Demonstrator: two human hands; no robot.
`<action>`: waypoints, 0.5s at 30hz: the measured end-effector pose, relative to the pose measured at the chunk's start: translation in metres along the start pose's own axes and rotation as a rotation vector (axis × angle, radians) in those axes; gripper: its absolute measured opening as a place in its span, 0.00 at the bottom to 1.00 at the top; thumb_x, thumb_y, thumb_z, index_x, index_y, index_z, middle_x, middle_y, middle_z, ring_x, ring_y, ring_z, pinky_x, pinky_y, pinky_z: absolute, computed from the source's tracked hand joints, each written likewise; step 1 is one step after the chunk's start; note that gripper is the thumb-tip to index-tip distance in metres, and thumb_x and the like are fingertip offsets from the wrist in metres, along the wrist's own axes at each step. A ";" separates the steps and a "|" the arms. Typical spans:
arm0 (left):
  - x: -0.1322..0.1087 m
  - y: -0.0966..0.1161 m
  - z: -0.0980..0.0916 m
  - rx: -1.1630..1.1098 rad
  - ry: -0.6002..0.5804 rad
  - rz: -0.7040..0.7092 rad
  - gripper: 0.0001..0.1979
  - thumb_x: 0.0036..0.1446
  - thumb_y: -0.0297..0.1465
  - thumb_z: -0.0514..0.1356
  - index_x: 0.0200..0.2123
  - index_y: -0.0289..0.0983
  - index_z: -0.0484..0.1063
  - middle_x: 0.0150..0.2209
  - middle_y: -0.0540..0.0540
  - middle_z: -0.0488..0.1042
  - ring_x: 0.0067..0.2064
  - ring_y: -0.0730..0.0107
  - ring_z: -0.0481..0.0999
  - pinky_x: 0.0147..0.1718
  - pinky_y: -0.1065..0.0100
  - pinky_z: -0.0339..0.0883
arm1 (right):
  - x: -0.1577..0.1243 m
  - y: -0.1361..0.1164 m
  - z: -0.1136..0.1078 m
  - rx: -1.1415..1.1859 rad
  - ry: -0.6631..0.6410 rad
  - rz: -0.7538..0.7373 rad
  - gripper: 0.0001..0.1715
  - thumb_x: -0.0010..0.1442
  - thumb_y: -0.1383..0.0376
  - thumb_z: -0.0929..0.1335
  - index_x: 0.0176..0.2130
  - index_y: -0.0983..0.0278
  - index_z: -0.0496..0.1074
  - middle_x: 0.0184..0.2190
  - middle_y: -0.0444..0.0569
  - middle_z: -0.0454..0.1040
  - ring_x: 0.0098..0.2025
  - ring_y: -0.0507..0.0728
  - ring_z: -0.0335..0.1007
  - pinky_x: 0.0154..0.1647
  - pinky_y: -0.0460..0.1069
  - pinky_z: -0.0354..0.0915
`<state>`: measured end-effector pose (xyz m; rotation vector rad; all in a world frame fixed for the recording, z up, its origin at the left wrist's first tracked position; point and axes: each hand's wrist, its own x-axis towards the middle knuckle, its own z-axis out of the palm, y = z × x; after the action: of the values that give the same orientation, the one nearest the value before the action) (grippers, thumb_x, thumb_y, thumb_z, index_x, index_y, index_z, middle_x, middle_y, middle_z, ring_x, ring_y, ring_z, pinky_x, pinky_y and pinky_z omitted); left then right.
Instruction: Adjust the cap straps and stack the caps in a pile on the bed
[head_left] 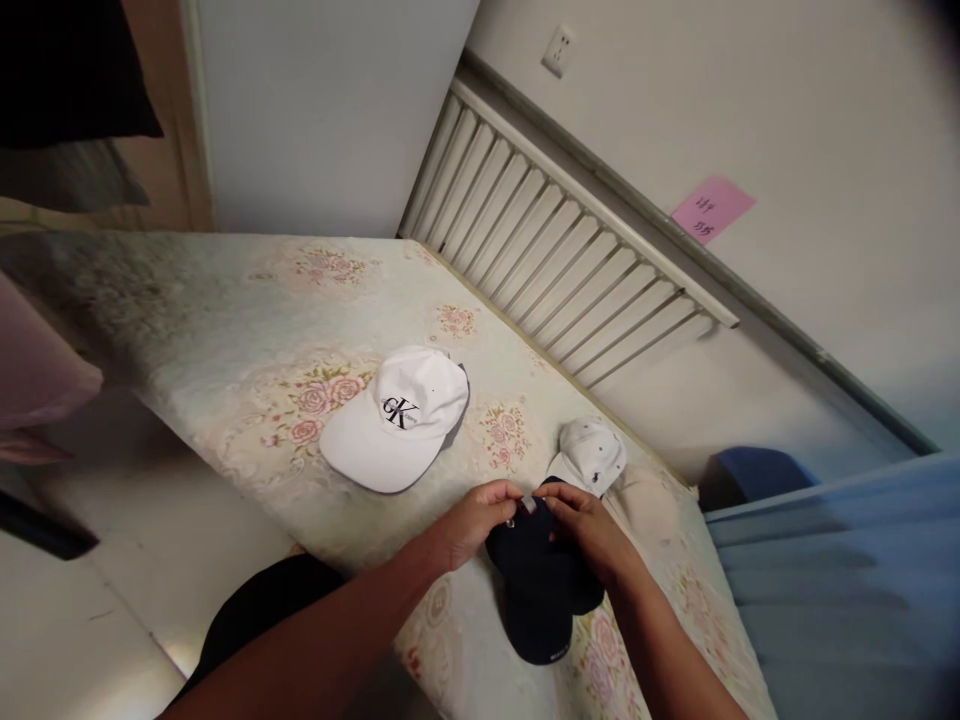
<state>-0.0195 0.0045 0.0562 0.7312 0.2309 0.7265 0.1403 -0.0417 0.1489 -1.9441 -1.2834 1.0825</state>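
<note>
A dark navy baseball cap (544, 575) lies on the flowered tabletop with its brim toward me. My left hand (487, 510) pinches at the cap's back edge, where the strap is. Across from it, my right hand (581, 525) grips the same edge, fingers closed near a small shiny piece on the strap. A white cap with black CK lettering (409, 415) rests to the left, apart from both hands. Just behind the navy cap sits a smaller-looking white cap (589, 455) with a little dark emblem.
The table has a flower-patterned cover (337, 330). A white radiator (555, 230) runs along the wall behind it. Blue fabric (840, 560) hangs at the right, with a dark blue object (761, 475) beside it. Pink cloth (41, 360) is at the left edge.
</note>
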 end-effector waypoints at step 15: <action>0.009 -0.008 -0.009 -0.146 0.241 -0.002 0.06 0.46 0.30 0.63 0.27 0.35 0.69 0.24 0.51 0.67 0.25 0.77 0.62 0.26 0.73 0.51 | 0.002 0.063 -0.034 0.091 0.665 -0.023 0.21 0.45 0.54 0.69 0.38 0.62 0.68 0.28 0.42 0.73 0.25 0.50 0.68 0.26 0.45 0.65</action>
<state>-0.0124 0.0115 0.0442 0.5038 0.3933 0.8209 0.1995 -0.0644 0.1160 -1.9673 -0.8623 0.4015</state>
